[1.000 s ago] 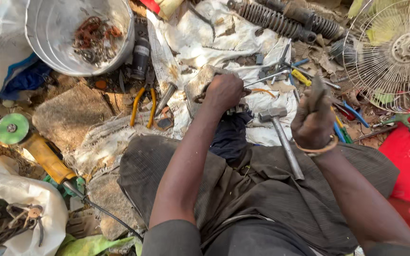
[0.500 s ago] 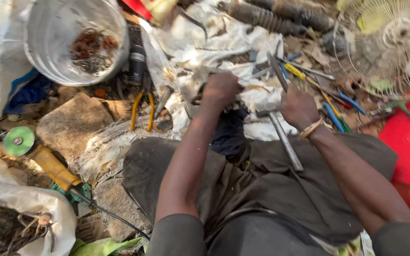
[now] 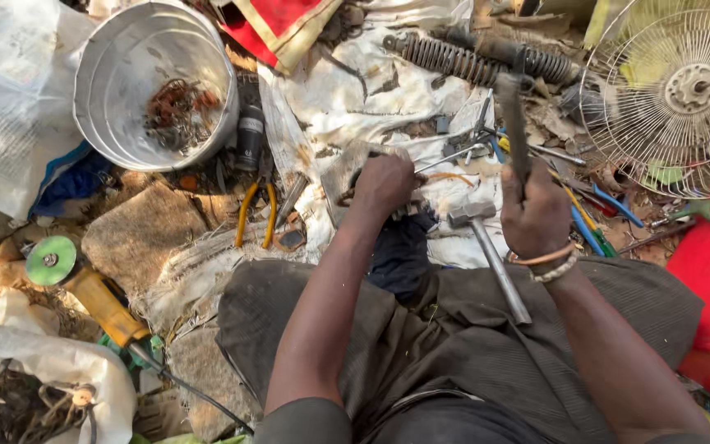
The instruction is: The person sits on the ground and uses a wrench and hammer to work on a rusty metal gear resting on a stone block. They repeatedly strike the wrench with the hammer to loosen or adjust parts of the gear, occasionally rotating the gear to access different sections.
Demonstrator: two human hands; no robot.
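On white cloth (image 3: 355,99): left hand (image 3: 384,182) clamps metal piece (image 3: 340,168); right hand (image 3: 533,212) fisted round rod (image 3: 513,115).

Your right hand (image 3: 536,215) closes on a dull, dark metal rod (image 3: 513,123); your left hand (image 3: 384,185) presses a rusty, matt metal piece (image 3: 340,174). Between them lies a hammer (image 3: 486,255) of worn grey steel. Left of the hammer, pliers (image 3: 255,214) have glossy yellow plastic handles. Beyond those, the bucket (image 3: 108,90) is scuffed, pale metal. Under the hammer, white cloth (image 3: 347,99) looks grimy and creased.
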